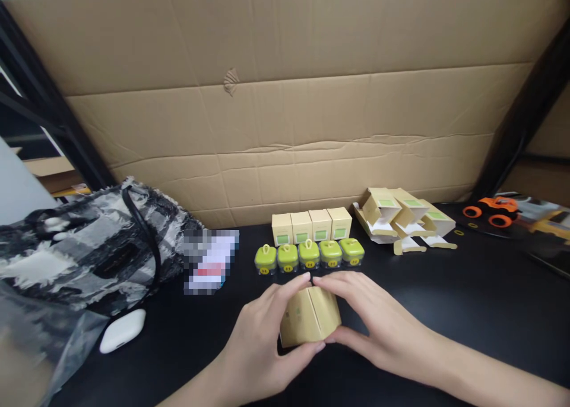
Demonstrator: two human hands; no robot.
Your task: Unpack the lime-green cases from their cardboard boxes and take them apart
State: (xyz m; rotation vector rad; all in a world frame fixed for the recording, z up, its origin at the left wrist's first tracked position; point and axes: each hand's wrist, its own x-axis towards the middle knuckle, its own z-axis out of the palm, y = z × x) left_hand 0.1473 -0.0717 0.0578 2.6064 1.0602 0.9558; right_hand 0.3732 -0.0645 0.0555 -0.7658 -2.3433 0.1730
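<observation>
Head view is showing a black table with a big cardboard sheet standing behind it. Both hands are coming together at the near middle of the table, and they are clamping one small tan carton between them. The left hand is holding the carton from its 9 o'clock side, with the thumb pressing under the lower edge and the fingers curling over the top. The right hand is covering the 3 o'clock side, and its fingertips are meeting the left fingertips above the carton. The carton is resting on the table and is tilting a little; its flaps are meeting along a seam in the middle.

At 12 o'clock from the carton, near to it, five green containers are sitting in one row, each with a small loop on the top. Just behind them, four closed tan boxes are standing side by side, touching one another. At 2 o'clock, a group of open boxes is lying with the flaps hanging out. Further at 2 o'clock, an orange toy car is lying near the table edge.

At 9 o'clock, a white oval case is lying on the table. Behind it, at 10 o'clock, a black and white bag is sitting, with a blurred packet just beside it.
</observation>
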